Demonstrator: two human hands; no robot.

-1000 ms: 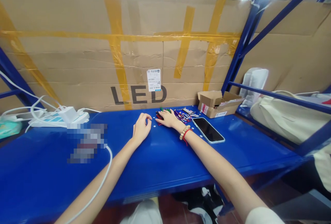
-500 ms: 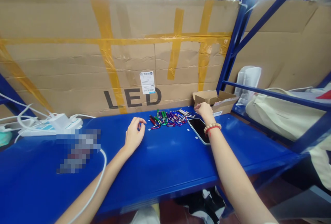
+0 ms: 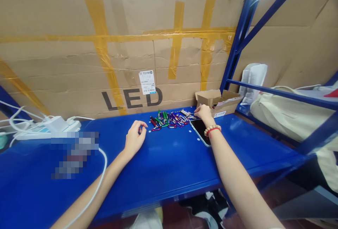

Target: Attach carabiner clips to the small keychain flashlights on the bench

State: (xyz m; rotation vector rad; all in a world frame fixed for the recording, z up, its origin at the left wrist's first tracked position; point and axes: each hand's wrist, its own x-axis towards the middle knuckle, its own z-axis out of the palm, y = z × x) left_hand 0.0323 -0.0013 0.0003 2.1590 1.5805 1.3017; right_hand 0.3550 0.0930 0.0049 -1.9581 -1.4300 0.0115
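My left hand [image 3: 135, 136] rests on the blue shelf, fingers loosely curled and slightly apart, with nothing visible in them. To its right lies a pile of small metal tubes with carabiner clips [image 3: 172, 119], red and green at the left, purple in the middle, silver at the right. My right hand [image 3: 204, 113] is at the right end of this pile, beside the silver pieces, its fingertips pinched together. What they hold, if anything, is too small to make out. Under my right wrist, a phone [image 3: 198, 129] with a dark screen lies partly covered.
An open cardboard box [image 3: 224, 106] stands just behind my right hand. A large cardboard panel [image 3: 66, 67] walls the back. At the left are a white power strip [image 3: 44, 132] and a white cable [image 3: 103, 167] crossing my left forearm. Blue shelf posts [image 3: 236, 45] rise at the right.
My right hand has come down and left from beside the box to the silver end of the pile. My left hand stays by the red pieces. The view has shifted slightly.
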